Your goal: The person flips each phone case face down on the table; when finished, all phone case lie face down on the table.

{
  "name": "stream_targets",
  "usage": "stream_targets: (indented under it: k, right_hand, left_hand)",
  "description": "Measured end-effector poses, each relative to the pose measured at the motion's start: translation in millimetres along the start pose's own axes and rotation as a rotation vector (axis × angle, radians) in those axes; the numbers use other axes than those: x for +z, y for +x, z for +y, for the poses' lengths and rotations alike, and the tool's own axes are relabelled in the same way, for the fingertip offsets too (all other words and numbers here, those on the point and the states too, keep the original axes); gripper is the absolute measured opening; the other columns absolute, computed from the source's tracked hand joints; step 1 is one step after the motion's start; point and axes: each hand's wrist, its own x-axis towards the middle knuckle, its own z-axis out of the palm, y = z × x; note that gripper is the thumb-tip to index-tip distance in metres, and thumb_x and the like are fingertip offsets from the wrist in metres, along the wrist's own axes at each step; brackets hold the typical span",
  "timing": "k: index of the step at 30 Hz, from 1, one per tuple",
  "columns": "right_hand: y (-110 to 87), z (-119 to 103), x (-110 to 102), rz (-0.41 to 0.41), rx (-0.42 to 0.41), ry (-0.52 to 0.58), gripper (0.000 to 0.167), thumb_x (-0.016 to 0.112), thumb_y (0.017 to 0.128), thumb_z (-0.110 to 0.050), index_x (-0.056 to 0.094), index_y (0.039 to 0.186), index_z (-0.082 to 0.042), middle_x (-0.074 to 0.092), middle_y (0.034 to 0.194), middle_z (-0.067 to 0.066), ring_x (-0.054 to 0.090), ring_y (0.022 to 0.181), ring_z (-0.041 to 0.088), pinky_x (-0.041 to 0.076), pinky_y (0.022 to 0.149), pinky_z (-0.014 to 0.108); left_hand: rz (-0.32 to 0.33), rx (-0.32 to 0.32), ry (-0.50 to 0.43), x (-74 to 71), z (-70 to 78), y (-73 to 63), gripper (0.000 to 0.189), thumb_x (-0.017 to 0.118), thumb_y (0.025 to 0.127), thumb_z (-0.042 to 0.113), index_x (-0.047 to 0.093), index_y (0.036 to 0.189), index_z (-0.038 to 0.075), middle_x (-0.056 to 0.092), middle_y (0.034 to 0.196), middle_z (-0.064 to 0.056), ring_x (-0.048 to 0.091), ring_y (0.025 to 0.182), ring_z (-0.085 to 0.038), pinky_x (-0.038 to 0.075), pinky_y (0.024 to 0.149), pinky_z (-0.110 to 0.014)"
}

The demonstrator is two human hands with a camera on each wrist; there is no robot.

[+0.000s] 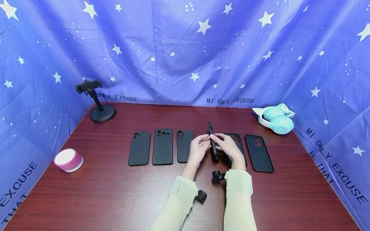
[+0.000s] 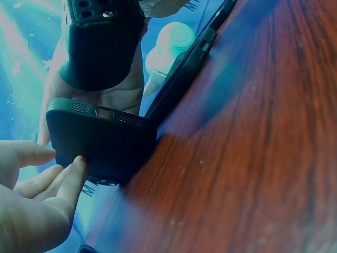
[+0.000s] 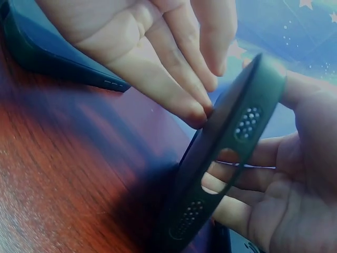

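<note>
Phone case (image 1: pixel 215 154) held edge-up

The right hand (image 1: pixel 229 149) grips the black case just right of the frame's centre; the left hand (image 1: pixel 198 150), fingers loosely extended, touches its side. Three flat cases (image 1: pixel 162 149) lie leftward, two cases (image 1: pixel 260 157) rightward; headphones (image 1: pixel 278 123) sit farther right.

The head view looks forward and down from above the table's (image 1: pixel 115 192) near edge, taking in the whole far edge and the curtain (image 1: pixel 162 32) behind. The left wrist view, close and aslant, faces the far right corner with its headphones (image 1: pixel 279 124). The right wrist view sits nearer still, sharing with it the phone case (image 1: pixel 214 150), left hand (image 1: pixel 198 151) and right hand (image 1: pixel 230 150).
</note>
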Motion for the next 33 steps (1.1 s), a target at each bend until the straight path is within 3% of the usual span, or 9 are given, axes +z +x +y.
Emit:
stream_targets:
  k: [4,8,11,17,21,28,33]
  right_hand:
    - [-0.8,-0.8,-0.7,0.004,-0.006,-0.008,0.069,0.051,0.097,-0.047,0.036,0.148,-0.002,0.039,0.15,0.021,0.053,0.128,0.033,0.048,0.103,0.042]
    - [-0.1,-1.2,-1.1,0.011,-0.003,0.016,0.063,0.049,0.1,-0.041,0.036,0.148,-0.002,0.04,0.149,0.022,0.055,0.126,0.034,0.049,0.102,0.042]
    - [0.6,-1.0,-2.0,0.016,0.0,0.049,0.06,0.047,0.101,-0.038,0.036,0.147,-0.002,0.043,0.147,0.023,0.06,0.121,0.032,0.051,0.1,0.04]
    - [-0.9,1.2,-6.3,0.033,-0.001,0.097,0.057,0.049,0.1,-0.036,0.039,0.146,-0.003,0.046,0.145,0.022,0.067,0.103,0.018,0.056,0.091,0.033]
    - [-2.8,3.9,-10.0,0.028,-0.031,0.128,0.058,0.051,0.1,-0.034,0.039,0.146,-0.002,0.043,0.147,0.022,0.063,0.107,0.018,0.057,0.089,0.032]
    - [-6.7,9.7,-18.1,0.025,-0.075,0.149,0.052,0.049,0.102,-0.029,0.039,0.146,-0.003,0.045,0.145,0.023,0.059,0.111,0.012,0.052,0.098,0.042]
    - [-7.9,14.2,-22.7,0.051,-0.065,0.127,0.05,0.051,0.101,-0.027,0.043,0.144,-0.004,0.049,0.143,0.022,0.058,0.103,0.0,0.052,0.096,0.038]
  left_hand:
    - [-0.024,0.003,-0.003,0.4,1.6,-0.5,0.041,0.05,0.088,-0.011,0.056,0.128,-0.01,0.063,0.125,-0.026,0.064,0.112,-0.032,0.055,0.093,-0.042]
    - [-0.039,0.011,0.056,0.3,2.3,-1.4,0.04,0.053,0.089,-0.008,0.056,0.129,-0.01,0.063,0.125,-0.026,0.063,0.116,-0.036,0.056,0.092,-0.038]
    - [-0.04,-0.008,0.107,0.3,2.2,-1.6,0.039,0.056,0.09,-0.004,0.057,0.128,-0.008,0.063,0.126,-0.024,0.063,0.116,-0.034,0.054,0.094,-0.033]
    - [-0.023,-0.06,0.187,0.6,-1.4,-0.6,0.041,0.059,0.09,-0.001,0.055,0.131,-0.006,0.06,0.131,-0.022,0.059,0.122,-0.032,0.051,0.1,-0.037]
    - [-0.024,-0.083,0.235,0.2,-2.5,-0.9,0.047,0.06,0.089,0.0,0.052,0.134,-0.007,0.057,0.135,-0.022,0.056,0.126,-0.033,0.05,0.102,-0.038]
    - [-0.043,-0.096,0.245,-0.4,-3.9,-0.9,0.05,0.059,0.089,0.001,0.048,0.137,-0.008,0.053,0.139,-0.024,0.053,0.13,-0.034,0.049,0.103,-0.038]
    - [-0.042,-0.118,0.23,-0.9,-2.8,-1.7,0.05,0.059,0.089,0.001,0.048,0.137,-0.007,0.053,0.14,-0.023,0.052,0.13,-0.033,0.051,0.1,-0.038]
